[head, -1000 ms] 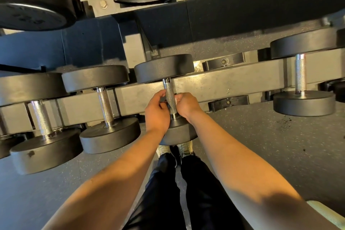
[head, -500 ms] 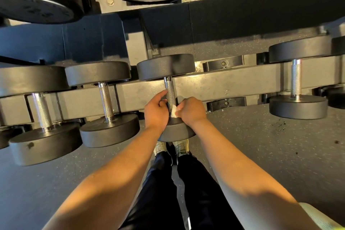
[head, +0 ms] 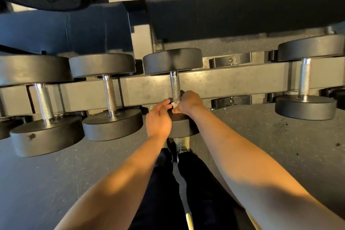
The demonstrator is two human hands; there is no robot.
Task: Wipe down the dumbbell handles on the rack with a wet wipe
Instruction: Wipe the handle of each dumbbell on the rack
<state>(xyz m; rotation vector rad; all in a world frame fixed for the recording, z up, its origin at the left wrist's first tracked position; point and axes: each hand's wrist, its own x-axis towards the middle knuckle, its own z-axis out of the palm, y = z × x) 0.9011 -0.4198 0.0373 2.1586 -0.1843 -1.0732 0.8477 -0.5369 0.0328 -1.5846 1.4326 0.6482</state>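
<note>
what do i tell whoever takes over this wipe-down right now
Right hand: holds the wet wipe at the low end of the middle dumbbell handle.
Left hand: at the wipe from the other side; grip unclear.
Done: cannot tell which handles are already clean.
Left: finish this handle, then probably check the near-left handle, far-left handle and right-side handle.

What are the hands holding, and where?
The right hand pinches the bunched wipe at the handle's near end. Whether the left hand holds it cannot be told.
</note>
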